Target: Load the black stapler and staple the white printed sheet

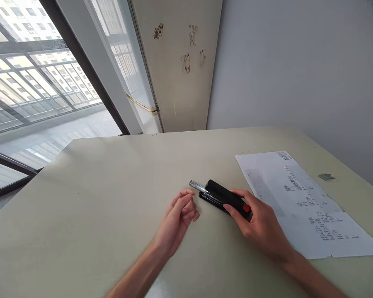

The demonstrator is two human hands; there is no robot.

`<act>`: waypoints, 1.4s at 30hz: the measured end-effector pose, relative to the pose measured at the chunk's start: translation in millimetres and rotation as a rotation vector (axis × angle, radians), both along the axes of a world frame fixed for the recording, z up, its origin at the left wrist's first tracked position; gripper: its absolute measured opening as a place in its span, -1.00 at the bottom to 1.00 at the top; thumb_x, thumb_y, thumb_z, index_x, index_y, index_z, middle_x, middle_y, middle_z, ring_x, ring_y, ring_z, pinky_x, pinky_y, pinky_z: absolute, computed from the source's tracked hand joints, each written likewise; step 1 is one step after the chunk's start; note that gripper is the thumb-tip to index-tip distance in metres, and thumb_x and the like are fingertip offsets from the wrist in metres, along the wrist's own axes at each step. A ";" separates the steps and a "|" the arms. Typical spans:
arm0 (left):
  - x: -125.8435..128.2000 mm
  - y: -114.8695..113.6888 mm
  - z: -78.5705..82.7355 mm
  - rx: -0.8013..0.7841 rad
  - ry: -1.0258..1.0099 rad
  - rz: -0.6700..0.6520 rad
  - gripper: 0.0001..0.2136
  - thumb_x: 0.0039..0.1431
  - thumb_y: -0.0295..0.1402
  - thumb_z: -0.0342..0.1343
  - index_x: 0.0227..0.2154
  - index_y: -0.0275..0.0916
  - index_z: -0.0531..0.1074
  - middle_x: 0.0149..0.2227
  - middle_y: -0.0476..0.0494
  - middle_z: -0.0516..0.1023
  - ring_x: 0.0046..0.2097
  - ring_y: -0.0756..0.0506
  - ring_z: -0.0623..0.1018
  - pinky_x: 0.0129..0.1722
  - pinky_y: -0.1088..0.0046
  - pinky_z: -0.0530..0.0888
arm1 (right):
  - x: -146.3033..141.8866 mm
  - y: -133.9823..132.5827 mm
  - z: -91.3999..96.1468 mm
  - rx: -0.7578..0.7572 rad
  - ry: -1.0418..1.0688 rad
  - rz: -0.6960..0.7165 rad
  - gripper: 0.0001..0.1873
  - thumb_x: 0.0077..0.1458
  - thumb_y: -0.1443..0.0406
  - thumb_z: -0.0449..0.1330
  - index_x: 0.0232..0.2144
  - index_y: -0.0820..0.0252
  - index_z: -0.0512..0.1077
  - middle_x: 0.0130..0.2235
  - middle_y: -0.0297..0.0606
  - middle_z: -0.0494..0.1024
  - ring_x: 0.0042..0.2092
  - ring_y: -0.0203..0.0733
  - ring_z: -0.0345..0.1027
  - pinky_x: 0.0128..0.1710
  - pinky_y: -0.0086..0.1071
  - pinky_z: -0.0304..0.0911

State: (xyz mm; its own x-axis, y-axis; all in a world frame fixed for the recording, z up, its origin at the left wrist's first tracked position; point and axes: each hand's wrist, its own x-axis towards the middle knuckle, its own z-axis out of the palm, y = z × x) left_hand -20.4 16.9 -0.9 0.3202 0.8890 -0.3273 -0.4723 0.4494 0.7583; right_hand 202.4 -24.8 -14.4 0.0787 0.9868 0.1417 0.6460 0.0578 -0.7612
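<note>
A black stapler with a red button at its rear rests low over the tabletop, its metal staple tray sticking out of the front end toward the left. My right hand grips its rear end, thumb on the near side and fingers on the far side. Just left of the stapler's front, my left hand is closed with the fingers curled in. Whatever those fingers may hold is hidden. The left fingertips come near the protruding tray without clearly touching it.
Printed paper lies on the pale tabletop to the right, partly behind my right forearm. A small grey-green patch marks the table near its right edge. Beyond stand a wall, a scuffed panel and windows at left.
</note>
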 end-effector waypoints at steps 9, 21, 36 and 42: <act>-1.1 -2.0 4.9 0.218 0.558 -0.063 -0.48 0.33 -0.09 0.16 0.29 -0.14 0.38 -0.46 0.11 0.18 -0.46 0.03 0.23 -0.44 0.48 0.20 | 0.4 -0.4 -0.9 0.016 -0.029 0.072 -0.69 0.37 0.03 0.17 0.04 0.01 0.41 -0.08 -0.20 0.64 -0.25 -0.07 0.50 -0.30 -0.21 0.47; -1.5 -5.3 5.6 0.233 0.689 -0.006 -0.39 0.38 -0.12 0.06 0.40 -0.19 0.13 -0.57 0.21 0.10 -0.55 0.04 0.13 -0.53 0.53 0.16 | 1.4 0.4 -0.4 0.052 -0.055 0.119 -0.74 0.38 0.09 0.18 0.04 0.00 0.40 -0.14 -0.26 0.63 -0.27 -0.11 0.51 -0.33 -0.27 0.43; -8.5 2.0 13.4 0.241 0.710 -0.242 -0.31 0.39 -0.15 0.03 0.47 -0.33 0.07 -0.65 0.23 0.08 -0.59 0.06 0.06 -0.57 0.54 0.14 | 1.0 0.2 0.7 0.080 -0.026 0.171 -0.78 0.37 0.14 0.19 0.02 -0.02 0.40 -0.18 -0.32 0.62 -0.33 -0.16 0.47 -0.40 -0.31 0.39; -5.7 -3.6 5.1 0.286 0.683 -0.381 -0.35 0.41 -0.10 0.02 0.44 -0.31 0.16 -0.60 0.19 0.08 -0.59 0.06 0.07 -0.62 0.54 0.08 | -0.2 0.7 1.4 0.066 -0.013 0.181 -0.77 0.36 0.14 0.19 0.02 -0.01 0.42 -0.18 -0.31 0.62 -0.32 -0.15 0.49 -0.37 -0.31 0.41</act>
